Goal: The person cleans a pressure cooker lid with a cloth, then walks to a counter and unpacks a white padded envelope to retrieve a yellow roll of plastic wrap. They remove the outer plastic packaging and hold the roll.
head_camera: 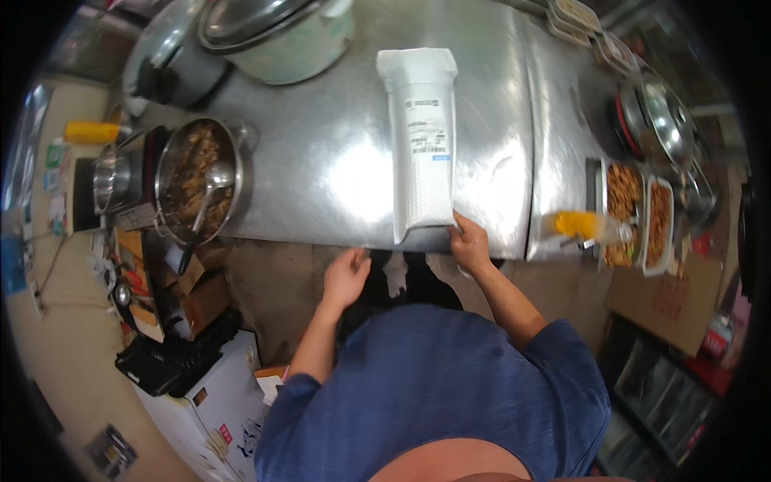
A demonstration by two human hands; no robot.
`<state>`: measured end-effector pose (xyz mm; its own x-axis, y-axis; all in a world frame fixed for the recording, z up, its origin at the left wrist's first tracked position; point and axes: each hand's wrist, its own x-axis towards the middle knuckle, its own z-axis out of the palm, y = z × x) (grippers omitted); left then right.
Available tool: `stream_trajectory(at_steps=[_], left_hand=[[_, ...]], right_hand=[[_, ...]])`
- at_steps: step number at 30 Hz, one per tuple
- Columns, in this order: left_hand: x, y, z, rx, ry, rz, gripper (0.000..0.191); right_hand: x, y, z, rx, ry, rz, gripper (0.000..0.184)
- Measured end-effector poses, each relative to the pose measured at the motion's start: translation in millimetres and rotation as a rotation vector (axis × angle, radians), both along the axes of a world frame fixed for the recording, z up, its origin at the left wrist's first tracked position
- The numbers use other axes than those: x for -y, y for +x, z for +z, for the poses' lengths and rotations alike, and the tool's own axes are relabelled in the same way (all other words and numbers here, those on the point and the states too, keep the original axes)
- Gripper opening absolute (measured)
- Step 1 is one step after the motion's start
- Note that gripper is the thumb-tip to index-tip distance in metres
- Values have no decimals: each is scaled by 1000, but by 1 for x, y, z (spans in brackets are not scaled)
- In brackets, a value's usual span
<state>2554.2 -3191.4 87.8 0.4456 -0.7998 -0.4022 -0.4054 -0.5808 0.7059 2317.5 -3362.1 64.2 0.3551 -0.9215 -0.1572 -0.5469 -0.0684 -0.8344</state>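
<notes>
A long white padded envelope (423, 181) with a bubbled surface and a printed label lies on a stainless steel table (301, 205). Its near end reaches the table's front edge, and its far end is folded into a wider flap. My right hand (471, 246) grips the near right corner of this envelope, thumb on the upper side; the fingers beneath are mostly hidden. Just off the table edge, left of the envelope, my left hand (346, 278) hangs with loosely curled fingers. I see nothing held in it.
At left stands a steel pot of cooked food (196, 175) with a ladle (218, 176). A lidded pale green pot (289, 48) is behind it. Food trays (622, 199) and a yellow-filled bottle (581, 226) sit right. A white chest-like appliance (223, 410) stands lower left.
</notes>
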Motion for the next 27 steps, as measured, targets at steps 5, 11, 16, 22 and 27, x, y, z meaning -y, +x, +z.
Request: stream_trajectory(at_steps=[5,11,16,22,27], left_hand=[[65,-20,-20,-716,124,-82,80],[65,-50,-10,-975,106,-176,91],[58,-56,-17,-920,99,-123,91],[57,-60,-20,-1070,45,-62,86],[54,-64,-23,-1121,36,21,79]], right_hand=[[-90,-47,29,-77,50,-65,38],[-157,-42,51,-220,273,-361,48],[-165,-41,67,111,508,-353,81],[-142,-23,52,188,621,-412,93],[-139,-12,53,403,577,-346,91]])
